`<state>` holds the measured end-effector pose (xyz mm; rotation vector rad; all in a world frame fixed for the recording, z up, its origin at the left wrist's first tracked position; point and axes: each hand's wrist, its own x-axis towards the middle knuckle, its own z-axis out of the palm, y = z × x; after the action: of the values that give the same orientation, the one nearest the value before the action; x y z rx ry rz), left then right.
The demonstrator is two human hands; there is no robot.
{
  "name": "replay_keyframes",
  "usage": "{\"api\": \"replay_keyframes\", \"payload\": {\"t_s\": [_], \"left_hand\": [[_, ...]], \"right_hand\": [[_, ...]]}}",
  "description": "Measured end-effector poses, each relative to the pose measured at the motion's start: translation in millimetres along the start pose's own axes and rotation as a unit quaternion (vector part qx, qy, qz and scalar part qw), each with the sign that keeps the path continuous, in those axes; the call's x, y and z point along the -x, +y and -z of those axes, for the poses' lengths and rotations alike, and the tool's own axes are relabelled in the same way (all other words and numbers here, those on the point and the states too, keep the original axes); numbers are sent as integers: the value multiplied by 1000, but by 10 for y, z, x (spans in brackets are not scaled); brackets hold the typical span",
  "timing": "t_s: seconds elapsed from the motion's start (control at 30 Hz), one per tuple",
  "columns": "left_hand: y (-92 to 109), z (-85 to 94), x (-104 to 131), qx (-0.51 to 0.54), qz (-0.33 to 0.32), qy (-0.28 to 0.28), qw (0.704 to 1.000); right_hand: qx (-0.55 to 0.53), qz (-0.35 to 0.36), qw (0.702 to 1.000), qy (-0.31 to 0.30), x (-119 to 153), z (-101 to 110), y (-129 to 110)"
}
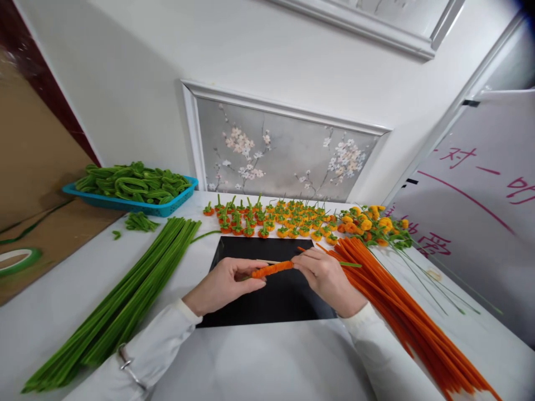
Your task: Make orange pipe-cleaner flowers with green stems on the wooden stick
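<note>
Over a black mat (259,309), my left hand (223,285) and my right hand (328,278) hold the two ends of an orange pipe cleaner (272,269) that looks tightly coiled. A thin pale stick (267,261) runs just behind the coil, between my hands. My left thumb and fingers pinch the coil's left end, where a bit of green shows below. The fingers of my right hand are closed around its right end. A short green stem (350,264) pokes out beyond my right hand; whether it joins the coil is hidden.
Long green pipe cleaners (137,295) lie left, orange ones (397,306) right. Several small orange and yellow pieces with green tops (263,228) stand behind the mat. Finished-looking flowers (376,223) lie at back right. A blue tray (167,209) holds green loops beside cut green bits (141,222).
</note>
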<state>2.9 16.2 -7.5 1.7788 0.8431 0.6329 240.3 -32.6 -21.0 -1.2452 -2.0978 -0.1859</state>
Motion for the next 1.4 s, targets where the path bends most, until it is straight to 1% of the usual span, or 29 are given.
{"api": "replay_keyframes", "payload": {"t_s": [0.07, 0.13, 0.3, 0.4, 0.5, 0.6, 0.7, 0.77, 0.87, 0.97, 1.07, 1.13, 1.23, 1.4], "left_hand": [[17, 55, 0, -16, 7, -33, 999], [38, 80, 0, -24, 19, -42, 999], [55, 8, 3, 8, 49, -86, 995], [35, -39, -3, 21, 42, -89, 995], [21, -44, -7, 39, 37, -85, 995], [30, -17, 2, 72, 81, -107, 988], [46, 10, 20, 138, 128, -128, 974], [49, 16, 32, 173, 141, -129, 966], [46, 1, 43, 189, 157, -126, 961], [48, -30, 43, 178, 162, -122, 963], [53, -63, 40, 153, 170, -112, 967], [51, -80, 40, 140, 178, -102, 969], [43, -96, 39, 123, 184, -103, 970], [41, -129, 38, 74, 174, -129, 973]], "right_hand": [[16, 2, 1000, 3, 1, 21, 24], [32, 12, 999, 2, 0, 31, 31], [28, 41, 999, -4, -28, 17, -25], [9, 56, 998, -19, -47, -11, -61], [5, 72, 997, -26, -51, -48, -60], [22, 70, 997, -19, -47, -60, -29], [13, 64, 998, -24, -44, -34, -5], [-1, 57, 998, -21, -41, -2, 0], [-9, 33, 999, 0, -34, 49, 5], [27, 36, 999, 6, -28, 85, 1], [83, 62, 995, -9, -32, 105, -28], [99, 71, 992, -19, -39, 110, -56], [94, 72, 993, -28, -48, 97, -88], [62, 81, 993, -53, -56, 0, -109]]}}
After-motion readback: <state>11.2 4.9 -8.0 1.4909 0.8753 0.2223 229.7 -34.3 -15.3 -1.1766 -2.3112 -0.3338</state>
